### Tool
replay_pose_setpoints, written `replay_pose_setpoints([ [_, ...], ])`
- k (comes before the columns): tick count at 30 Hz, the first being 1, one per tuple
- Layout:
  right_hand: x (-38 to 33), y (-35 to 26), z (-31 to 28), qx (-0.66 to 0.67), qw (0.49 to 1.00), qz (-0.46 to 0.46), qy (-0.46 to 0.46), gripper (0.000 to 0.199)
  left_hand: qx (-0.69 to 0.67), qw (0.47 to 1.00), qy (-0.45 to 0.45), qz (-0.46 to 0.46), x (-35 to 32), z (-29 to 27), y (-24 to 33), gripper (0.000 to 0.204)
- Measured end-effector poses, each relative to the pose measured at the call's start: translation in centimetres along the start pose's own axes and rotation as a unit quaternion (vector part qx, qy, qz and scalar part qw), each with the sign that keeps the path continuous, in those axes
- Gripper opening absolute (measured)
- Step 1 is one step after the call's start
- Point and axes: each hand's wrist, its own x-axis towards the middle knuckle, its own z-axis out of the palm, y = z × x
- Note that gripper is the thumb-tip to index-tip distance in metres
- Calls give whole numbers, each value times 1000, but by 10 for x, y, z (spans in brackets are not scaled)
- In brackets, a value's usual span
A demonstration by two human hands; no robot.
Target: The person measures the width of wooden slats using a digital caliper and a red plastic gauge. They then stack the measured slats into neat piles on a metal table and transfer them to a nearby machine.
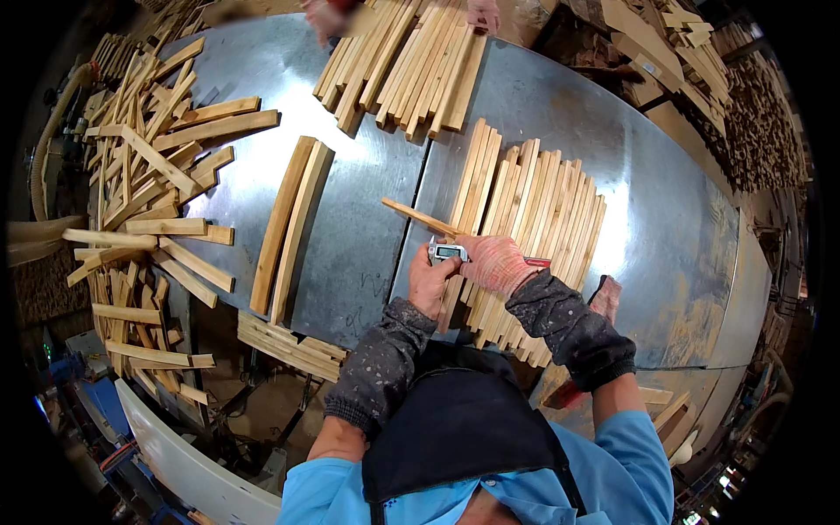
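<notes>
My bare left hand [429, 282] is closed on a digital caliper [449, 252] with a small lit display. My right hand [497, 264], in a pinkish work glove, is closed around the near end of a thin wooden strip [418, 216]. That strip points away to the left, just beyond the caliper. Both hands meet above the left part of a row of wooden strips [547, 219] lying side by side on the metal table [367, 254]. A red piece [536, 262] shows beside my right wrist. How the caliper's jaws sit against the wood is hidden.
A co-worker's gloved hands [483, 15] are at a second strip bundle [420, 70] on the far side. Two longer boards [297, 232] lie left of me. Loose wood pieces [162, 184] pile up at the far left. A spare glove [605, 297] lies to my right.
</notes>
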Motion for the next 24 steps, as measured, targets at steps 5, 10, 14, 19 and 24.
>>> replay_pose_setpoints([
  [5, 1, -2, -4, -13, 1000, 6, -9, 36, -19, 1000, 9, 8, 0, 3, 1, 38],
  [10, -1, -2, -3, -12, 1000, -1, -4, 34, -18, 1000, 0, 13, 2, 1, -2, 36],
  [14, 1, 2, 1, -12, 1000, 5, -20, 36, 2, 1000, 6, 16, 2, 3, -3, 35],
  [19, 0, 0, -3, 7, 1000, 3, -24, 38, -28, 1000, 11, 5, 4, 3, -8, 35],
  [24, 1, 3, 3, -6, 1000, 13, -19, 36, 2, 1000, 6, 2, 4, 1, -7, 37],
])
